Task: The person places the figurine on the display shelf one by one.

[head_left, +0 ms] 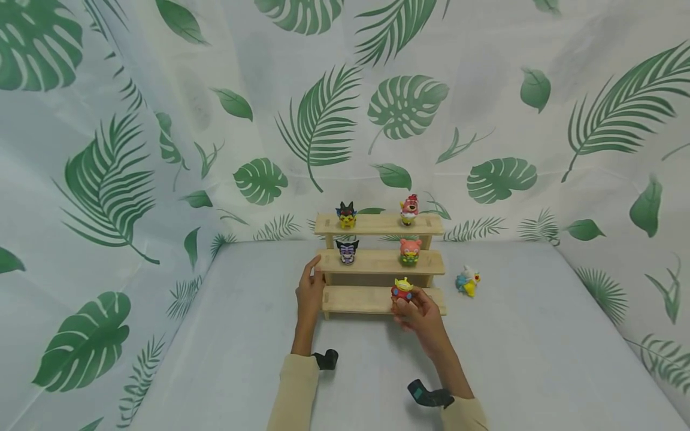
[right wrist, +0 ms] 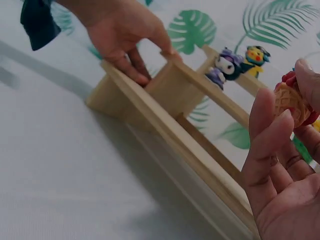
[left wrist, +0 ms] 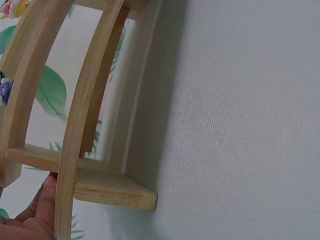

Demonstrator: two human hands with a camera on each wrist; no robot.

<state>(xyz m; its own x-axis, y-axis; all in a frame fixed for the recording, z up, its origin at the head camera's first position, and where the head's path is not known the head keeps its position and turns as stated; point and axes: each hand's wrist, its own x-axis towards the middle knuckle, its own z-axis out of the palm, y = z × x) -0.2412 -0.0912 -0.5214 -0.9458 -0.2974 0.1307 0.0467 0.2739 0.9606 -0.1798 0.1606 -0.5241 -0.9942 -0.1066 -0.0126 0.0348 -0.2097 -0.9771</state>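
Observation:
A three-tier wooden display shelf [head_left: 356, 299] stands on the table, and my left hand [head_left: 309, 291] grips its left side between the lower and middle tiers. Seen from the right wrist, that hand's fingers bend around the side panel. In front of the lowest tier's right part, my right hand [head_left: 423, 320] pinches a small figurine [head_left: 402, 289] with a yellow top and red body, upright. Its waffle-patterned cone part [right wrist: 290, 106] shows between thumb and fingers in the right wrist view. The lowest tier overlaps the figurine from behind in the head view.
On the top tier are a black-eared yellow figurine [head_left: 347, 215] and a pink bear figurine [head_left: 409, 210]. The middle tier bears a purple-and-black figurine [head_left: 347, 252] and a pink-and-green one [head_left: 410, 252]. A white, blue and yellow figurine [head_left: 468, 282] is right of the shelf.

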